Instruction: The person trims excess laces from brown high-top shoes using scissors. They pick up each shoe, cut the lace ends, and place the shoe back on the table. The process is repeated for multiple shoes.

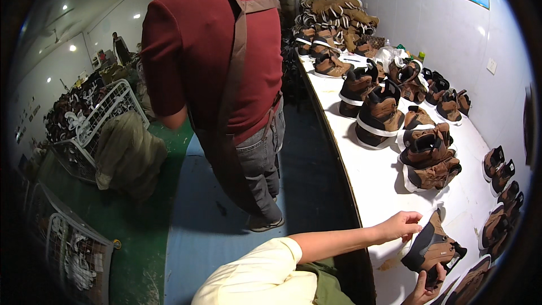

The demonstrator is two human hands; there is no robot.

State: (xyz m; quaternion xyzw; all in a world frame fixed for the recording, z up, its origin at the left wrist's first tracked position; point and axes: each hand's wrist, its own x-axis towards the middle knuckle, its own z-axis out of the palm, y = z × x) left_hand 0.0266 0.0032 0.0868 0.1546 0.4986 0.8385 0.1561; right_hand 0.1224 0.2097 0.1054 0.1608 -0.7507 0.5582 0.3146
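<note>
A brown and black high-top shoe point(432, 245) with a pale sole edge lies tilted over the white table at the lower right. My left hand point(400, 227), reaching in from a pale yellow sleeve, is closed with its fingertips pinching the shoe's upper left edge. Whether a small thing is also between those fingertips is too fine to tell. Below, my right hand point(424, 287) grips the shoe at its dark collar, fingers wrapped around it. Just beyond, a pair of brown shoes point(430, 158) rests on the table.
The long white table point(361, 164) carries several more brown and black shoes point(381, 113), with a tall heap point(333, 8) at its far end. More shoes point(499, 209) line the wall side. A person in a red shirt point(214, 56) stands left of the table. White wire carts point(79, 248) stand at left.
</note>
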